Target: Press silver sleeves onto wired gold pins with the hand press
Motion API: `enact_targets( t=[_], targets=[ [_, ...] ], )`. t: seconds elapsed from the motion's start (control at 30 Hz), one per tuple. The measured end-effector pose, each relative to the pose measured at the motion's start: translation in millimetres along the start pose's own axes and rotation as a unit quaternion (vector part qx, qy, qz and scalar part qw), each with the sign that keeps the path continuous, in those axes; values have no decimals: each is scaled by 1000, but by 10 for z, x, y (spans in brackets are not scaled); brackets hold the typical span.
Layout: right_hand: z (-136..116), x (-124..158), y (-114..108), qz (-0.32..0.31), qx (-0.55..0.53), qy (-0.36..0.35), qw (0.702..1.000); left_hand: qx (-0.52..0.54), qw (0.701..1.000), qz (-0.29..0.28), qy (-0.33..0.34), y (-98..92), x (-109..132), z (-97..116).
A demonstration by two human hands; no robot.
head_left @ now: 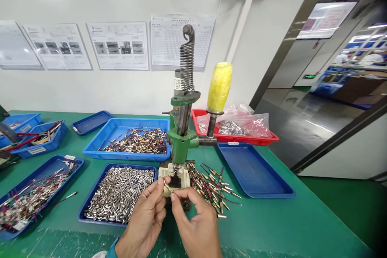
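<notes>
A small brass-coloured cylindrical part is pinched between both hands, just in front of a green hand-operated press. My left hand is closed on its upper left end with thumb and forefinger. My right hand grips its lower right end the same way, and the fingertips hide both ends. Behind the hands is the press's pale base block; a coil spring tops the press. The yellow-wrapped lever handle points up. Brass parts with red and black wires lie piled right of the base.
Left of the hands stands a blue tray of silvery metal sleeves. Behind it, a larger blue tray holds wired brass parts. A dark blue tray and a red tray with plastic bags stand right. Another tray holds wired connectors.
</notes>
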State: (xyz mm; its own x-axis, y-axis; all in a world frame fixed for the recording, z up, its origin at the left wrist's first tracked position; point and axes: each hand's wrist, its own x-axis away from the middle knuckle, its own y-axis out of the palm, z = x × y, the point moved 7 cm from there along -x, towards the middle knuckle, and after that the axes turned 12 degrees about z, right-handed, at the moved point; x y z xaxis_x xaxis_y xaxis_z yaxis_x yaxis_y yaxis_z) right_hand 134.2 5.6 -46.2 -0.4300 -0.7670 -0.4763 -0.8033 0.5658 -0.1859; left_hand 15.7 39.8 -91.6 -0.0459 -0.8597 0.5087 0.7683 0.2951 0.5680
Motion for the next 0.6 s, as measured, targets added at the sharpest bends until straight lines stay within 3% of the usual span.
enact_targets(
  t=[0.2,0.43,0.6],
  targets=[
    [82,36,71,-33,-80,94,992,22,999,34,16,25,81,-41],
    [229,113,182,-56,-234,250,938,-23,998,-4,63,98,99,29],
    [235,92,172,-56,-243,262,932,-102,989,-33,99,116,61,97]
  ],
)
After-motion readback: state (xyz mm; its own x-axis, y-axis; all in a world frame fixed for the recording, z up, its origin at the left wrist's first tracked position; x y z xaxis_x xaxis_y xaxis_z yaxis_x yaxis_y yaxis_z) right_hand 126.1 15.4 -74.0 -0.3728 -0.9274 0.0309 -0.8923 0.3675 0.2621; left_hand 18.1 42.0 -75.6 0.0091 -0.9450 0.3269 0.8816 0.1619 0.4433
